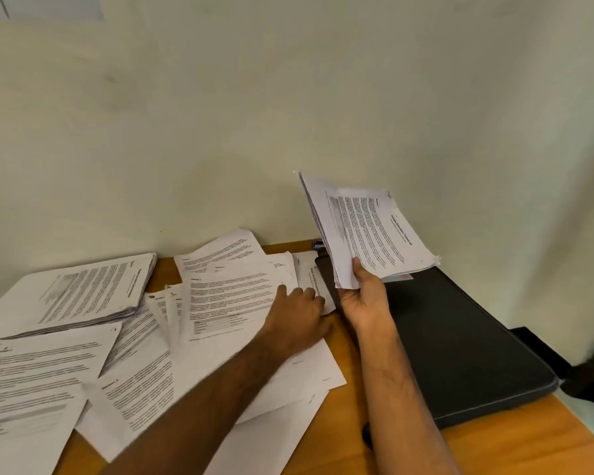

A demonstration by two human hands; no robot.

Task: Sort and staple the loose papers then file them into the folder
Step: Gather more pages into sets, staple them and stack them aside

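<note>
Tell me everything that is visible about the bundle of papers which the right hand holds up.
The bundle of papers is several white printed sheets, stacked a little unevenly so the edges fan out. The top page shows a bold title and blocks of small text, too blurred to read. The right hand grips its lower corner, thumb on the front. It is lifted off the table, tilted, in front of the wall and above the black folder, touching nothing but the hand.

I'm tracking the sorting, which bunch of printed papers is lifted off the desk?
The sheaf of white printed pages gripped by the right hand, raised above the black folder; the others lie flat.
</note>
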